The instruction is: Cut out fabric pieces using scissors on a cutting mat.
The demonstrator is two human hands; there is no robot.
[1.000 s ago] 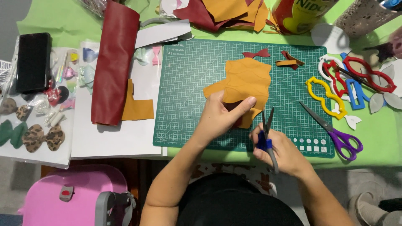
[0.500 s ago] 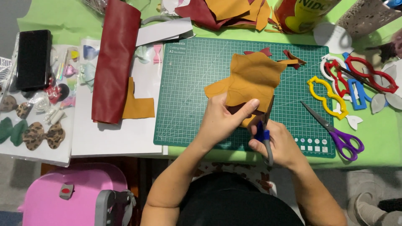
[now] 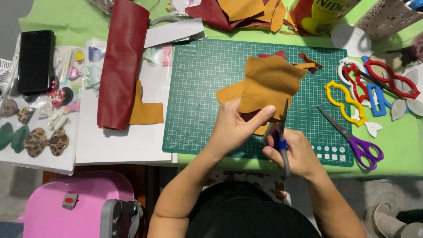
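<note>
While left hand (image 3: pixel 235 125) pinches tan leather (image 3: pixel 269 83), right hand (image 3: pixel 297 152) (gripping) scissors (image 3: pixel 282 136)

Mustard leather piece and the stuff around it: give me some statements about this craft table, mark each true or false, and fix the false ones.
1. The left hand holds the mustard leather piece over the green cutting mat. True.
2. The right hand grips purple-handled scissors. False: it grips the blue-handled scissors; the purple-handled scissors lie untouched on the mat.
3. A dark red leather roll lies left of the mat. True.
4. The yellow template sits on the leather piece. False: it lies apart, to the right.
</note>
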